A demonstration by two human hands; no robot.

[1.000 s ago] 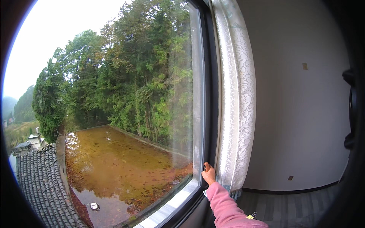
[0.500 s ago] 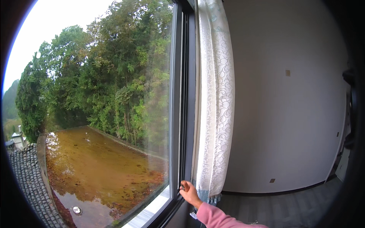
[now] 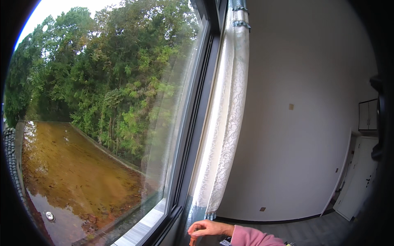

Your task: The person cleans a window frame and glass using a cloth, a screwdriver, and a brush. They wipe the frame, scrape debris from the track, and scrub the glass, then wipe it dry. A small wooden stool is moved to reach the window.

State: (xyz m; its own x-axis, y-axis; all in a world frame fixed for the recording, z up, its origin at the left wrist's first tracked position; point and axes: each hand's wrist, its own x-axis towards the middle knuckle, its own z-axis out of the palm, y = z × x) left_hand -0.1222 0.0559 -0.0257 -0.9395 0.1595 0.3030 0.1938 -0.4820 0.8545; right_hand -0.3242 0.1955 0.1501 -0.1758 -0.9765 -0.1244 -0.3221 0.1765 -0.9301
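My right hand (image 3: pixel 211 228), in a pink sleeve (image 3: pixel 254 237), reaches in from the lower right, below the window frame. Its fingers bend downward and close on a small orange object (image 3: pixel 192 241), cut off by the lower edge, so its kind cannot be told. Just behind the hand hangs the white patterned curtain (image 3: pixel 230 139), with its blue hem (image 3: pixel 197 211) close to the knuckles. The dark window frame (image 3: pixel 196 119) rises to the left of the hand, not touching it. My left hand is out of view.
Left of the frame, the glass shows trees (image 3: pixel 102 69) and a brown flat roof with water (image 3: pixel 78 164). A grey wall (image 3: pixel 295 151) stands to the right, with a white door (image 3: pixel 358 174) and a cabinet (image 3: pixel 368 115) at its far end. A small dark item (image 3: pixel 225 242) lies under my wrist.
My right hand has left the window frame's lower edge and moved down, its fingers now pointing downward. The orange object now shows beneath them. The view has turned and tilted, bringing door and cabinet into sight.
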